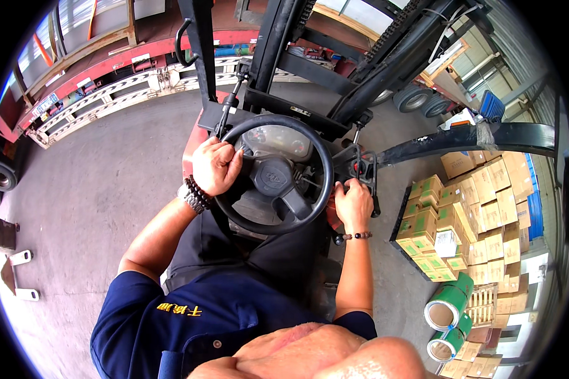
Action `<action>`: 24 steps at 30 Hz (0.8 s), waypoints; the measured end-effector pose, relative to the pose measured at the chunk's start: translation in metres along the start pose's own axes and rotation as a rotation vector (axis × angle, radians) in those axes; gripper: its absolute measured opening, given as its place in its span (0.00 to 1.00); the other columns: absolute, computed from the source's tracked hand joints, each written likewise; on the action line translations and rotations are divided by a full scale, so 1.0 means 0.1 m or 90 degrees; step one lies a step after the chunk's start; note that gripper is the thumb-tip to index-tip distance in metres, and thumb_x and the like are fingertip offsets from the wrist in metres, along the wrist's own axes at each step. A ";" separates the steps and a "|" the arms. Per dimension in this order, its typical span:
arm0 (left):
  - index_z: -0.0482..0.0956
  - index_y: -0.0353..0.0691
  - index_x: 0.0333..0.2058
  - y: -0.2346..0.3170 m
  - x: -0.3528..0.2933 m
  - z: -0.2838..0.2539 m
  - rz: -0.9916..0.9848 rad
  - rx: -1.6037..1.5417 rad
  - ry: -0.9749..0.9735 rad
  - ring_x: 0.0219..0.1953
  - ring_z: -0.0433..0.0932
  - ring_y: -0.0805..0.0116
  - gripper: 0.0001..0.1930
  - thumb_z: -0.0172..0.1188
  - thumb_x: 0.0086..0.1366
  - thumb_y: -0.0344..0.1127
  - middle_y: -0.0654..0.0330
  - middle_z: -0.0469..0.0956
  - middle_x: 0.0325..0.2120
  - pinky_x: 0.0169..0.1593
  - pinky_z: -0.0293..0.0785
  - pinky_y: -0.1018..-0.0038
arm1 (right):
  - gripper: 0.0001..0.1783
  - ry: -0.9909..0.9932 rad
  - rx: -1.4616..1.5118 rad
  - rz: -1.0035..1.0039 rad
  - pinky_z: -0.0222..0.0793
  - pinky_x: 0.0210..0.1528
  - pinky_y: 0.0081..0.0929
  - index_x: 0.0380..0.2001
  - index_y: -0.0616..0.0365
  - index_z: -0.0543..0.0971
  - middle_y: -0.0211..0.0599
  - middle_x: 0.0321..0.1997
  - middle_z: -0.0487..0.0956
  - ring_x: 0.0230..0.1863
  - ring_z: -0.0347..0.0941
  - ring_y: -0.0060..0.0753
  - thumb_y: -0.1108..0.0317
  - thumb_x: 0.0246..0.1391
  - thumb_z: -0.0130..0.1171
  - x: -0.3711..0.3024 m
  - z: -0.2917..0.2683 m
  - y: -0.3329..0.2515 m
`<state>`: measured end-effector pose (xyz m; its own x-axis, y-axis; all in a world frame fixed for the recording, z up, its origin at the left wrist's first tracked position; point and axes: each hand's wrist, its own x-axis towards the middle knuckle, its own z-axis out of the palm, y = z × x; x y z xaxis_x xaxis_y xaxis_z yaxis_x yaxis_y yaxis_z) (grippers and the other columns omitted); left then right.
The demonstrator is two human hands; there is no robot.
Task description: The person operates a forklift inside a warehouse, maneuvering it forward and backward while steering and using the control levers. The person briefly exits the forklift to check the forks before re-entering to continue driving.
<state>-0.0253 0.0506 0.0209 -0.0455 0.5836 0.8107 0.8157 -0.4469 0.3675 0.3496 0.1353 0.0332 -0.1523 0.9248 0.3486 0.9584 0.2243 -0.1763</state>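
Observation:
I sit at the controls of a forklift, the black steering wheel (326, 158) in front of me. At the wheel's upper left rim, my left hand (216, 165) is closed in a fist around it; whether a knob sits under the palm is hidden. My right hand (354, 205) is to the right of the wheel, fingers curled at the black control levers (374, 189); the lever top it grips is mostly covered. Behind the wheel lies the instrument panel (278, 140). The black lift mast (316, 71) rises ahead.
A red flatbed truck (152, 54) with white side rails stands ahead left. Stacked cartons (480, 208) fill the right side, with green-wrapped rolls (449, 303) nearer. Truck tyres (414, 100) show beyond the mast. A black frame bar (461, 138) crosses at right. Grey floor (107, 170) extends left.

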 end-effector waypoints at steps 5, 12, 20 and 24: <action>0.68 0.42 0.22 -0.05 -0.01 0.01 0.004 0.008 -0.001 0.24 0.70 0.50 0.21 0.71 0.69 0.31 0.56 0.73 0.19 0.34 0.70 0.57 | 0.21 -0.021 -0.013 0.013 0.83 0.50 0.57 0.43 0.59 0.89 0.56 0.43 0.89 0.46 0.87 0.64 0.49 0.67 0.71 0.02 0.00 -0.04; 0.66 0.42 0.22 -0.04 0.12 0.02 0.013 -0.006 -0.001 0.23 0.69 0.47 0.20 0.69 0.70 0.28 0.56 0.69 0.18 0.33 0.68 0.56 | 0.21 -0.008 -0.027 0.027 0.83 0.49 0.58 0.41 0.58 0.89 0.55 0.42 0.89 0.46 0.88 0.64 0.48 0.67 0.72 0.02 -0.02 -0.08; 0.71 0.41 0.22 0.13 0.56 0.13 0.064 0.010 -0.035 0.25 0.74 0.47 0.20 0.69 0.72 0.33 0.55 0.75 0.19 0.34 0.72 0.55 | 0.21 -0.007 -0.026 0.035 0.83 0.48 0.58 0.41 0.58 0.89 0.55 0.41 0.89 0.45 0.88 0.64 0.48 0.67 0.72 -0.10 -0.15 -0.06; 0.74 0.41 0.21 0.10 0.94 0.44 0.116 0.015 -0.049 0.25 0.78 0.48 0.20 0.69 0.73 0.36 0.55 0.78 0.19 0.37 0.77 0.57 | 0.21 -0.012 -0.031 0.044 0.83 0.49 0.58 0.41 0.58 0.89 0.55 0.42 0.89 0.46 0.88 0.64 0.48 0.67 0.72 0.00 -0.09 -0.01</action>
<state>0.0039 0.1303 0.0810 0.1478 0.5455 0.8250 0.8195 -0.5346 0.2066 0.3511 0.1326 0.0414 -0.0899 0.9433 0.3194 0.9774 0.1451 -0.1534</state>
